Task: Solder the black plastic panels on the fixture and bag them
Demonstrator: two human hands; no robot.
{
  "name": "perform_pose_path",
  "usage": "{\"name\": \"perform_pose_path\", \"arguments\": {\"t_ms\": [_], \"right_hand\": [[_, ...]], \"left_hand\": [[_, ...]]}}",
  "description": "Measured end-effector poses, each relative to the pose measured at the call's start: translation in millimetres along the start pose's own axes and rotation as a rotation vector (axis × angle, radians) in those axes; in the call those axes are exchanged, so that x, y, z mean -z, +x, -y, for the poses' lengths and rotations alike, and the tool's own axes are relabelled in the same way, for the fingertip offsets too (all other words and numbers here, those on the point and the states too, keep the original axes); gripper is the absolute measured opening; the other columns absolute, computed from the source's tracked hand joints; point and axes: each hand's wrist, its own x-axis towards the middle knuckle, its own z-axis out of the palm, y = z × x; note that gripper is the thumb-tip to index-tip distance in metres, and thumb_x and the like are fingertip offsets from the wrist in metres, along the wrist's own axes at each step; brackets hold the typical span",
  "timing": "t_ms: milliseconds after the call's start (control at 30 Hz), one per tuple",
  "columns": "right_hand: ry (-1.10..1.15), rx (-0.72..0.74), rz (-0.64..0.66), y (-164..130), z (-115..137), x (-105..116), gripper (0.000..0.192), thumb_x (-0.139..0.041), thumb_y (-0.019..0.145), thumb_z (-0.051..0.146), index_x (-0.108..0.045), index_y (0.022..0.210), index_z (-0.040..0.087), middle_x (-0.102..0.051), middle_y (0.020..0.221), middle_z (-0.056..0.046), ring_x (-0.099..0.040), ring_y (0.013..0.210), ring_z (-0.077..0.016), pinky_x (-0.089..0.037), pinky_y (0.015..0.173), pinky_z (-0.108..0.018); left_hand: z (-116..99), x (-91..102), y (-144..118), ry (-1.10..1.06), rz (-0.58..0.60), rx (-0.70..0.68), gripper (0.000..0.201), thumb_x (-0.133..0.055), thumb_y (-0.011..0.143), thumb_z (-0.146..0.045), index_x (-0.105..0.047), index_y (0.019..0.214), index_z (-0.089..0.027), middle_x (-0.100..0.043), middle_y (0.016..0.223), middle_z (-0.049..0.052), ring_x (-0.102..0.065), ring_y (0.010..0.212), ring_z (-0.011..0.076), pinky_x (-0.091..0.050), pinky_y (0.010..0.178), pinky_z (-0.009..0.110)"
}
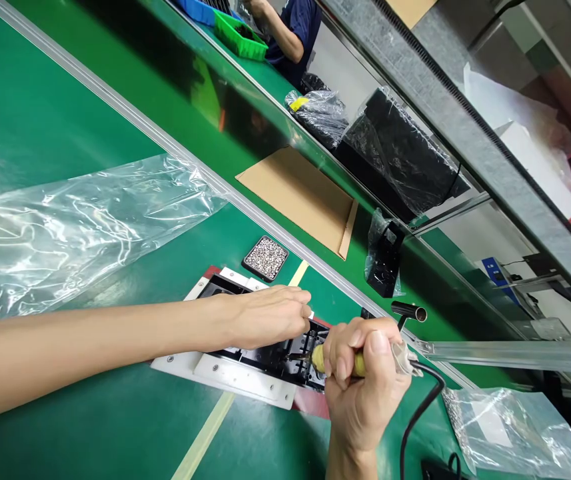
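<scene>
My right hand (365, 373) is wrapped around the yellow handle of a soldering iron (318, 359), whose black cord trails from its rear end. Its metal tip points left and down at a black plastic part (265, 359). That part lies in a white fixture (245, 379) with screws along its plates. My left hand (268, 315) reaches across the part with its fingers bent and pressed together; their tips, and anything in them, are hidden. Just beyond the fixture stands a small black tray (266, 259) of tiny metal pieces.
A clear plastic bag (80, 233) covers the left of the green table. Behind the metal rail (130, 127) lies a cardboard sheet (300, 197). Another bag (520, 427) of small pieces lies at right. Across the bench, a person's arm (282, 33) is near a green bin (239, 37).
</scene>
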Motion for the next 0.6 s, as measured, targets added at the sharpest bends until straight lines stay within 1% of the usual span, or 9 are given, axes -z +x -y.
{"name": "perform_pose_path", "arguments": {"t_ms": [133, 233, 333, 400, 500, 600], "right_hand": [[0.009, -0.001, 0.001, 0, 0, 0, 0.028, -0.055, 0.102, 0.026, -0.058, 0.075, 0.021, -0.045, 0.048, 0.008, -0.039, 0.04, -0.0065, -0.039, 0.042, -0.017], [0.011, 0.001, -0.003, 0, 0, 0, 0.028, -0.055, 0.103, 0.026, -0.059, 0.075, 0.021, -0.045, 0.047, 0.008, -0.039, 0.04, -0.0067, -0.039, 0.041, -0.017], [0.013, 0.001, 0.0, 0, 0, 0, 0.028, -0.055, 0.102, 0.026, -0.059, 0.075, 0.021, -0.044, 0.047, 0.008, -0.039, 0.04, -0.0069, -0.038, 0.041, -0.018], [0.013, -0.004, -0.002, 0, 0, 0, 0.028, -0.055, 0.102, 0.026, -0.06, 0.075, 0.021, -0.045, 0.047, 0.008, -0.039, 0.04, -0.0068, -0.039, 0.041, -0.018], [0.016, -0.007, -0.011, 0, -1, 0, 0.028, -0.055, 0.102, 0.026, -0.061, 0.075, 0.021, -0.045, 0.047, 0.008, -0.039, 0.04, -0.0066, -0.039, 0.042, -0.017], [0.024, -0.01, -0.008, 0, 0, 0, 0.027, -0.055, 0.102, 0.026, -0.061, 0.076, 0.021, -0.044, 0.047, 0.008, -0.038, 0.04, -0.0062, -0.038, 0.042, -0.017]], "left_hand": [[-2, 5.6, -2, 0.036, 0.032, -0.037, 0.031, -0.076, 0.074, 0.002, -0.053, 0.068, -0.018, -0.061, 0.079, 0.005, -0.053, 0.084, 0.024, -0.038, 0.066, 0.038], [0, 12.0, -7, -0.028, -0.002, -0.053, 0.028, -0.071, 0.079, 0.002, -0.054, 0.072, -0.019, -0.061, 0.078, 0.003, -0.053, 0.082, 0.0229, -0.038, 0.066, 0.037], [2, 19.4, -14, -0.098, -0.033, -0.038, 0.023, -0.065, 0.08, 0.005, -0.06, 0.081, -0.018, -0.064, 0.082, 0.003, -0.053, 0.082, 0.0215, -0.038, 0.066, 0.034], [2, 22.9, -19, -0.094, -0.038, -0.022, 0.025, -0.063, 0.08, 0.007, -0.064, 0.087, -0.017, -0.066, 0.087, 0.003, -0.054, 0.085, 0.0213, -0.039, 0.069, 0.033], [2, 23.2, -25, -0.044, -0.038, -0.02, 0.024, -0.062, 0.085, 0.006, -0.069, 0.092, -0.017, -0.067, 0.091, 0.004, -0.056, 0.091, 0.0217, -0.039, 0.076, 0.033], [1, 18.5, -29, -0.003, -0.028, -0.032, 0.022, -0.065, 0.088, 0.002, -0.071, 0.097, -0.017, -0.065, 0.089, 0.004, -0.056, 0.095, 0.0226, -0.039, 0.077, 0.034]]}}
